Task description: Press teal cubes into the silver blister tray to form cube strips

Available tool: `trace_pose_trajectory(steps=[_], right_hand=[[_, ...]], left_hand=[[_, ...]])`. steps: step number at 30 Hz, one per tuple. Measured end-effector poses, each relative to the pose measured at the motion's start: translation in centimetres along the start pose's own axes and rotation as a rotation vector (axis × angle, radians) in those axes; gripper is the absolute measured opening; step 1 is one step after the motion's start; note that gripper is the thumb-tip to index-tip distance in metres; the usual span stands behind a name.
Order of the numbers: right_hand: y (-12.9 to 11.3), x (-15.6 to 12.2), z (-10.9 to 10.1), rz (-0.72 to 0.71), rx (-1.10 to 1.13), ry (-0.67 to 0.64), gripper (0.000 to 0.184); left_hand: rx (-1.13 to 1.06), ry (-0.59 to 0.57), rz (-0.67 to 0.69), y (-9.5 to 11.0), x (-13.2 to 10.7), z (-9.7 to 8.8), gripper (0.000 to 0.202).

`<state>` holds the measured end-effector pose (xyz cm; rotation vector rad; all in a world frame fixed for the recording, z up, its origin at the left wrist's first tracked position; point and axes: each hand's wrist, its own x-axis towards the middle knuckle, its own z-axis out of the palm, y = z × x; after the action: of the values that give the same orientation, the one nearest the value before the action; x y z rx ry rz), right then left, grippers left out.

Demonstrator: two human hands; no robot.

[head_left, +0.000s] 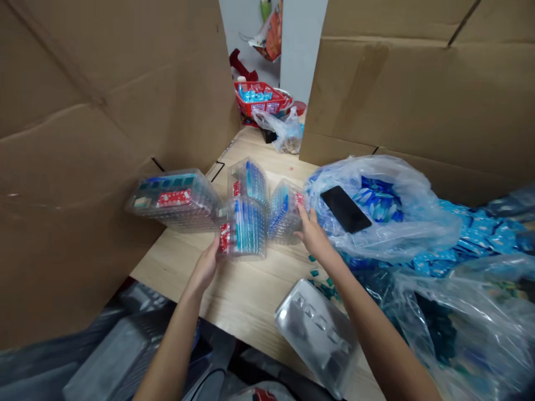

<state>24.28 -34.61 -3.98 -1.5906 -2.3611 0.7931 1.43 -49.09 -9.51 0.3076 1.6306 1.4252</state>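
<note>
My left hand (207, 263) is at the near left corner of a stack of clear plastic trays (249, 231), its fingertips partly hidden by the stack. The trays hold blue and teal pieces and a red patterned packet. My right hand (313, 234) grips the right end of another such stack (281, 214), thumb and fingers apart around its corner. Behind these stands a third stack (254, 181). A larger stack (178, 200) leans tilted at the left, by the cardboard.
Cardboard walls (188, 83) rise left and right. A clear bag (422, 234) of blue pieces has a black phone (346, 209) on it. Blue packets (493, 228) lie beyond. An empty clear tray (317, 328) sits near the table edge; a red basket (261, 97) stands behind.
</note>
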Motion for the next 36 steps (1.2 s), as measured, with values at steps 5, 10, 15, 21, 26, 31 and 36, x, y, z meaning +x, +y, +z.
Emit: trace_pose_trajectory(steps=[5,10,15,21,26,31,36], right_hand=[[-0.4,3.8,-2.1,-0.022,-0.081,0.040,0.047],[-0.8,4.0,-3.4,-0.036,-0.109,0.144,0.059],[-0.2,-0.8,-3.2,-0.161,-0.063,0.182,0.051],[0.5,-5.1,-0.5,-0.313,0.004,0.122,0.042],[0.3,-6.7,0.6,-0.309,-0.048,0.189,0.050],[-0.2,-10.1,-0.8,-0.255,-0.100,0.259,0.042],[-0.6,-13.5,-0.8,-0.217,-0.106,0.244,0.035]], left_hand=[[-0.080,-0.067,-0.063,-1.5,-3.0,1.7,0.044],[-0.093,-0.163,-0.087,-4.0,-5.3,5.1,0.045],[-0.016,-0.127,0.003,-5.7,-6.1,7.1,0.054],[0.260,0.168,0.389,-3.4,-5.7,4.8,0.097],[0.482,0.204,0.716,-0.5,-4.8,4.1,0.087],[0.596,0.201,0.860,-0.3,-4.2,4.5,0.074],[0.667,0.176,0.856,0.3,-3.6,4.9,0.051]])
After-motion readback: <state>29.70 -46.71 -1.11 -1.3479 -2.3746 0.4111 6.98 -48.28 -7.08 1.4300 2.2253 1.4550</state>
